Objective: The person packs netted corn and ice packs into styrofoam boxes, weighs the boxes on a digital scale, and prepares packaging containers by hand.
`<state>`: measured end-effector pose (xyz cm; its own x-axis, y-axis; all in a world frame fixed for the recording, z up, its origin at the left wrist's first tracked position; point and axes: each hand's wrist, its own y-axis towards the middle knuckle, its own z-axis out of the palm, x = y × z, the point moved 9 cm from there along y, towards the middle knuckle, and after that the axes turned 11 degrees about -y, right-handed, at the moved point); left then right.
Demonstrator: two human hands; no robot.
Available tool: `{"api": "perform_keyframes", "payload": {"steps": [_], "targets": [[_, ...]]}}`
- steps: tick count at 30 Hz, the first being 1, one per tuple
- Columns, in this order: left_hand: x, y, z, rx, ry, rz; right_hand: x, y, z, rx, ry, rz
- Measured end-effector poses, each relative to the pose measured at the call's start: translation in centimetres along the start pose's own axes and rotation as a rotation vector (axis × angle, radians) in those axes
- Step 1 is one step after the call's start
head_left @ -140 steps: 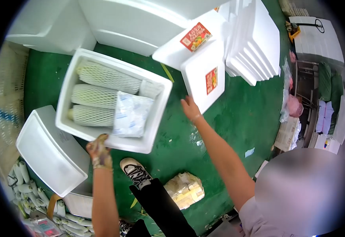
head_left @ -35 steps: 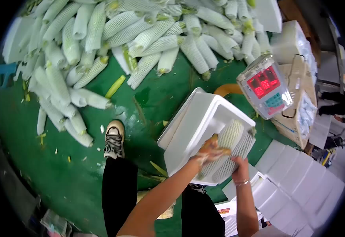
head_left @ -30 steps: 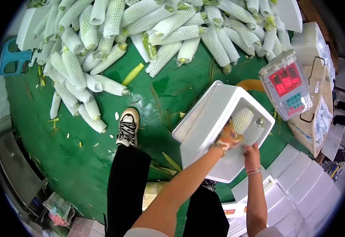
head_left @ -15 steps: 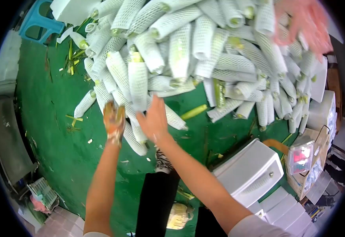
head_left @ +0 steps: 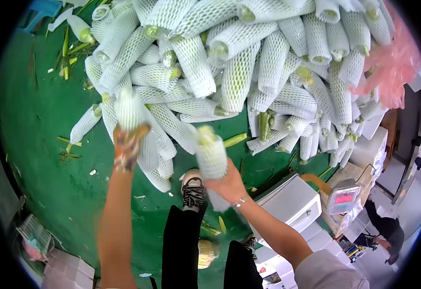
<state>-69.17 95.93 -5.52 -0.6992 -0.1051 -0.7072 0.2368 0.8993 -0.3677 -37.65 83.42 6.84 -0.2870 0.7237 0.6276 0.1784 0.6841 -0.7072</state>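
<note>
My right hand [head_left: 228, 184] is closed around a pale green stem vegetable in a white foam net sleeve [head_left: 213, 154]. It holds this upright above the floor, with the sleeve's tail hanging below the fingers. My left hand [head_left: 129, 147], in a stained orange-brown glove, is wrapped around another sleeved vegetable [head_left: 129, 108] at the pile's near left edge. That one is blurred, and its lower end is partly behind the hand. Beyond both hands lies a large heap of similar sleeved vegetables [head_left: 242, 77], pointing in many directions.
Green floor [head_left: 51, 159] with leaf scraps surrounds the heap. A white foam box [head_left: 287, 202] stands near my right arm, beside a scale with a red display [head_left: 344, 198]. Pink plastic bags [head_left: 393, 62] hang at the right. A blue stool [head_left: 39, 14] is far left. Another person [head_left: 388, 231] bends at far right.
My right hand has lifted a sleeved vegetable off the heap and moved right and toward me. My left hand has shifted slightly left, with a sleeved vegetable in it. The view has shifted.
</note>
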Motion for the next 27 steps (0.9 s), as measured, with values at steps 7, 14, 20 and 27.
{"api": "perform_keyframes", "payload": {"steps": [7,14,20,27], "targets": [[-2.5,-9.6,-2.2,-0.02,-0.192,-0.09,8.4,3.9,1.1,0.201,-0.287,-0.306],[1.9,-1.2,3.2,-0.329,-1.635,-0.681,8.3,16.1,16.2,0.651,0.245,-0.134],[-5.2,-12.0,3.6,-0.163,-1.517,-0.461,-1.0,4.9,11.7,0.678,0.699,0.084],[-28.3,-27.6,18.0,0.558,-1.417,-0.673,-16.1,-24.1,-9.9,0.059,0.789,0.111]]}}
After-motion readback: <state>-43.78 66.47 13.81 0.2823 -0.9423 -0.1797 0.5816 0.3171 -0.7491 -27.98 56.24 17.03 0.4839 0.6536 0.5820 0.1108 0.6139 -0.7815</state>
